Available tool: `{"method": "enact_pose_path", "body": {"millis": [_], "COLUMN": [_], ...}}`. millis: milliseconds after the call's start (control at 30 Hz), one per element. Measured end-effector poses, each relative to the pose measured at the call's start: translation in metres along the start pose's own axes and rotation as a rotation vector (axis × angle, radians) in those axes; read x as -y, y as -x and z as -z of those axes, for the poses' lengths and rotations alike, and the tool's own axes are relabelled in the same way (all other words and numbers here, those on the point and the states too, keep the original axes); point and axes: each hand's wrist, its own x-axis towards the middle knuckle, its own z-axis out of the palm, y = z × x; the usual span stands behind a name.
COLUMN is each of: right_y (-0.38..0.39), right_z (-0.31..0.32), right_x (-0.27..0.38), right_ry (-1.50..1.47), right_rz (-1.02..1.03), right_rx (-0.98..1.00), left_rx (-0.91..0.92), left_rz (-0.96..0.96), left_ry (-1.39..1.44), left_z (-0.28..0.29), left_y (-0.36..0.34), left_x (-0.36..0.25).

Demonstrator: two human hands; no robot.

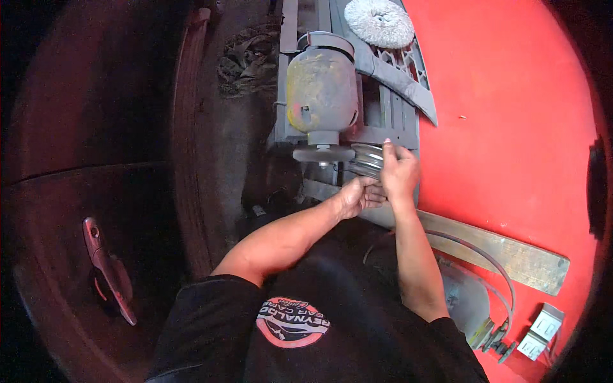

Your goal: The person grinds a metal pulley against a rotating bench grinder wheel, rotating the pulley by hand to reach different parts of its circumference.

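Note:
A silvery, grooved metal pulley is held beside the grinding wheel of a bench grinder. Its left edge meets or nearly meets the wheel's right edge; I cannot tell if they touch. My right hand is closed on the pulley's right side, thumb on top. Below, my left hand has its fingers curled under the pulley's near side, partly hidden by the right hand. The grinder's motor body is grey with yellowish stains, and the wheel sits on its near end.
A white fluffy buffing pad lies at the back of the grey bench, near a curved grey plastic part. On the right are a wooden board, a hose and an electrical outlet box. A dark car door with a handle stands left.

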Motion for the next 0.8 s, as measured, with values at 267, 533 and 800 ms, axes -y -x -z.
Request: {"method": "enact_pose_path", "body": {"millis": [267, 533, 800], "right_y": [0.036, 0.07, 0.115], "right_z": [0.068, 0.056, 0.07], "right_x": [-0.033, -0.045, 0.002], "right_ry": [-1.416, -1.408, -1.159], "right_rz": [-0.442, -0.504, -0.363], "right_rx": [-0.065, -0.21, -0.324], "left_rx": [-0.122, -0.307, -0.015], "left_rz": [-0.319, -1.041, -1.21], "left_ry": [-0.802, -1.624, -1.918], "left_z": [-0.084, -0.105, -0.138], "left_y": [0.081, 0.165, 0.192], "left_x": [-0.031, -0.054, -0.066]}}
